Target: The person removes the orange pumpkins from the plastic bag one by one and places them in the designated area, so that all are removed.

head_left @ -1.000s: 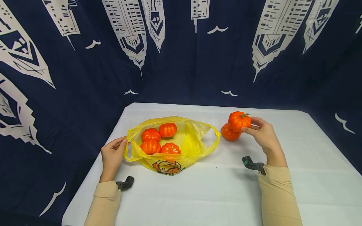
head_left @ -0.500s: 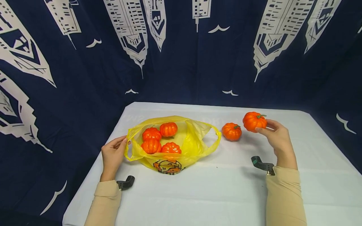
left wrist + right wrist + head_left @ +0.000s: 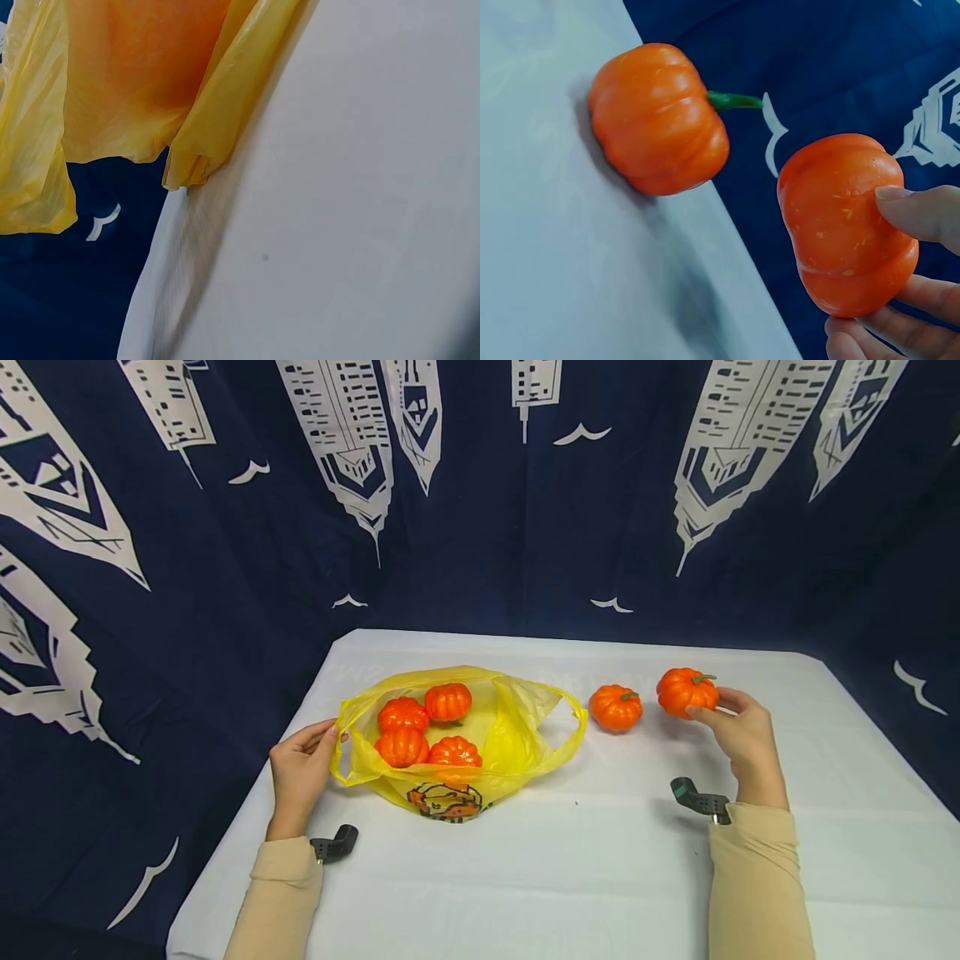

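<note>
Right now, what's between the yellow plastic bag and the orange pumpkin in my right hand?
The head view shows another green-stemmed orange pumpkin, resting on the white table.

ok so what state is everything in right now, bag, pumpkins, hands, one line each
Yellow bag: mouth open, held at its left end
Bagged pumpkins: four visible, lying inside, not held
Loose pumpkin: resting on the table, stem attached
Held pumpkin: gripped, stem attached
Left grip: pinching the bag
Right grip: holding a pumpkin
</note>
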Available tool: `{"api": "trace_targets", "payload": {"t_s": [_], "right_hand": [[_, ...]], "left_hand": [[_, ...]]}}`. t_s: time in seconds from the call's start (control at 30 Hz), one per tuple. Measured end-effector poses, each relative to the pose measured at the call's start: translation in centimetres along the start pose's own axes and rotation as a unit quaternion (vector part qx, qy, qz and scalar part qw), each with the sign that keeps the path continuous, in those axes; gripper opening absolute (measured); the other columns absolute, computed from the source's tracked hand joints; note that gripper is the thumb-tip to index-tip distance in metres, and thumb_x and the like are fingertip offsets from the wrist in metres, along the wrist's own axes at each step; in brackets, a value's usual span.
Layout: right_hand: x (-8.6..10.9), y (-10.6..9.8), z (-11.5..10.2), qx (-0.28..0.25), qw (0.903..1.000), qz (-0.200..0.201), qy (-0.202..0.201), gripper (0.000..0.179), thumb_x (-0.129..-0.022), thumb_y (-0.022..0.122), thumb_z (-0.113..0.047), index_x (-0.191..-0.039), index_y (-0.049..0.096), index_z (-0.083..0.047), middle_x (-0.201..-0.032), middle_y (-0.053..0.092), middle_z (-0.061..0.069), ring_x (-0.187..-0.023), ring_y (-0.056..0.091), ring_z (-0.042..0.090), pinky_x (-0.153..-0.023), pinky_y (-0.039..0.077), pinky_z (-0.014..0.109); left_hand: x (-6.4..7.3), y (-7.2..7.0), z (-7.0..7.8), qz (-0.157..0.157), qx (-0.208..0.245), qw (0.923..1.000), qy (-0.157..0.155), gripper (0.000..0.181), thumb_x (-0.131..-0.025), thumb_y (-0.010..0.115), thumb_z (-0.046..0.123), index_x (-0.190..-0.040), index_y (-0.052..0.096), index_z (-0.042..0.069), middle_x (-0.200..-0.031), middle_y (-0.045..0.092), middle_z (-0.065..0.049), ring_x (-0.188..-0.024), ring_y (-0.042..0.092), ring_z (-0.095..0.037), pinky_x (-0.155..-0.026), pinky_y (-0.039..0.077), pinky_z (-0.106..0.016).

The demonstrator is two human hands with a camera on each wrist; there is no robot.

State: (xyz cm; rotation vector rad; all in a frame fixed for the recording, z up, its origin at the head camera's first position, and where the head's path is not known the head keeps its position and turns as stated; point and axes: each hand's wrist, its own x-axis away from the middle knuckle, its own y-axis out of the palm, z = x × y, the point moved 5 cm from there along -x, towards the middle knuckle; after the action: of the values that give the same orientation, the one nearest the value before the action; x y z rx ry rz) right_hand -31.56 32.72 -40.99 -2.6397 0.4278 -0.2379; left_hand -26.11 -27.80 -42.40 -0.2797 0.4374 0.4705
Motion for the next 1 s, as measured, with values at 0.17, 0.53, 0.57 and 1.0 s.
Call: {"api": "trace_targets", "payload": {"t_s": [0.17,0.53,0.57,1.0], "right_hand": [[-0.4,0.3,0.5,0.014,0.9998,0.016,0.001,0.075,-0.096,0.065,-0.028,-0.157,0.028,-0.004,-0.160,0.033,0.023,-0.136,0.039,0.040,-0.098,0.050,0.038],[-1.2,0.8,2.0,0.010,0.9995,0.023,0.018,0.073,-0.097,0.062,-0.024,-0.157,0.026,-0.002,-0.161,0.031,0.023,-0.143,0.034,0.043,-0.117,0.035,0.058],[-1.2,0.8,2.0,0.009,0.9995,0.023,0.018,0.073,-0.097,0.062,-0.024,-0.157,0.026,-0.002,-0.161,0.031,0.023,-0.143,0.034,0.043,-0.117,0.035,0.058],[-1.5,1.2,2.9,0.036,0.9990,0.006,0.027,0.076,-0.097,0.062,-0.025,-0.156,0.023,0.003,-0.160,0.029,0.027,-0.139,0.040,0.045,-0.115,0.037,0.057]], "left_hand": [[0.0,0.0,0.0,0.001,-0.002,1.0000,0.000,0.019,-0.091,0.072,0.004,-0.107,0.074,-0.007,-0.097,0.074,-0.029,-0.073,0.071,0.004,-0.064,0.055,-0.008],[0.0,0.0,0.1,0.000,0.000,1.0000,0.005,0.019,-0.091,0.072,0.005,-0.107,0.074,-0.007,-0.095,0.074,-0.029,-0.073,0.073,0.000,-0.065,0.056,-0.009],[0.0,0.0,0.1,0.000,-0.001,1.0000,0.005,0.019,-0.091,0.072,0.005,-0.107,0.074,-0.007,-0.095,0.074,-0.029,-0.073,0.073,0.000,-0.065,0.056,-0.009],[0.0,-0.1,0.0,0.003,-0.002,1.0000,0.003,0.019,-0.091,0.072,0.005,-0.106,0.075,-0.007,-0.096,0.073,-0.030,-0.073,0.073,0.001,-0.064,0.055,-0.008]]}}
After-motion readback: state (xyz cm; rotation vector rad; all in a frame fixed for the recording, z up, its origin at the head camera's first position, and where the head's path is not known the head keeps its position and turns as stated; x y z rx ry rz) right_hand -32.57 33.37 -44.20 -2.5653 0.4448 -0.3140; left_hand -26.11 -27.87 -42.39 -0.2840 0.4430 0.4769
